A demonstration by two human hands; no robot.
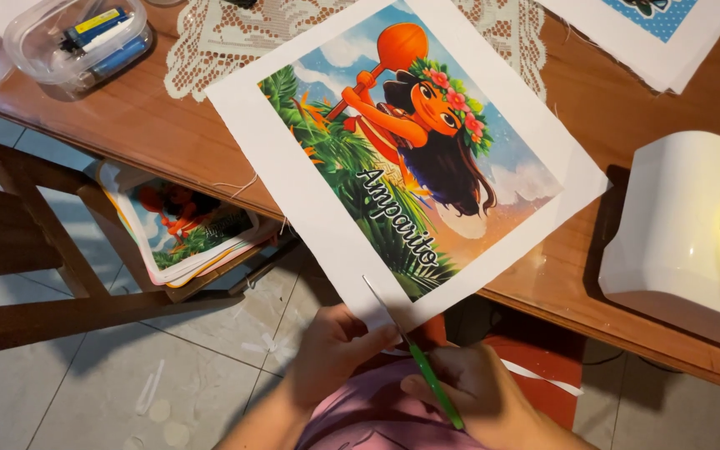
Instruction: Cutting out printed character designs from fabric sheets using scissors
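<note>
At lower centre we log a printed fabric sheet [393,150], overhanging the worktop [160,125] edge. Our left hand [331,354] pinches its white margin; our right hand [477,396] grips green-handled scissors [410,350]. We judge it light, limp, best held near the cut.

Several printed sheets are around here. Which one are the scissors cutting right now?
The large cartoon print on the table edge, pinched by the left hand; scissors in the right hand meet its white border.

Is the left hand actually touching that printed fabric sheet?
Touching. The head view shows the left hand pinching the white bottom edge of the printed sheet, thumb on top, beside the scissors.
</note>
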